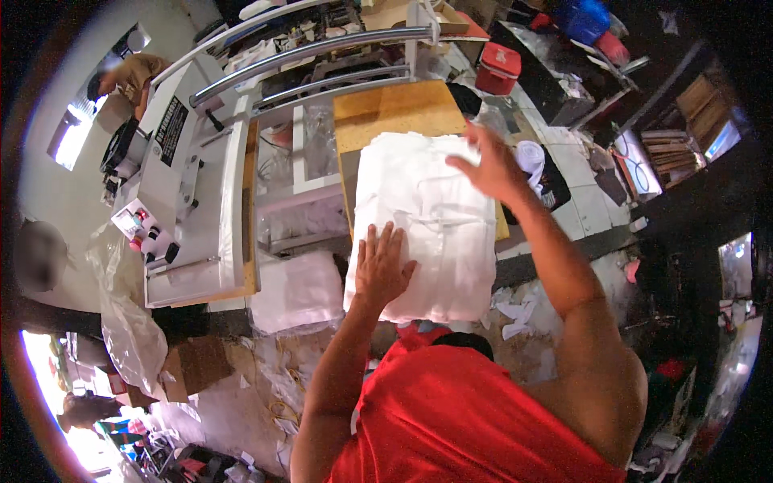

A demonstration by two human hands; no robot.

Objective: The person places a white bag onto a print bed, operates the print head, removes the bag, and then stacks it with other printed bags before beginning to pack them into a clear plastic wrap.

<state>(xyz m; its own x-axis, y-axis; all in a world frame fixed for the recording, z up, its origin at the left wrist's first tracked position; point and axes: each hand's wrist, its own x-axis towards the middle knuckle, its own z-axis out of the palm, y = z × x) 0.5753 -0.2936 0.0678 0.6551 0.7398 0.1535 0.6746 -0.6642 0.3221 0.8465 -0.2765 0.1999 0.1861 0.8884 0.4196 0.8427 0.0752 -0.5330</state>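
A stack of folded white cloth (431, 205) lies in front of me, partly on a yellow-brown wooden board (394, 109). My left hand (382, 267) rests flat on its near left part, fingers spread. At the far right corner of the cloth, my right hand (493, 167) is raised with the thumb apart from the fingers. Its fingertips are slightly blurred, and I see nothing held in it. Whether it touches the cloth I cannot tell.
Left of the cloth stands a white machine (173, 169) with coloured buttons and metal rails. A plastic-wrapped white bundle (298, 290) sits beside the stack. To the right are a white cloth roll (530, 157) and a red box (498, 68). Another person (137, 76) bends at far left.
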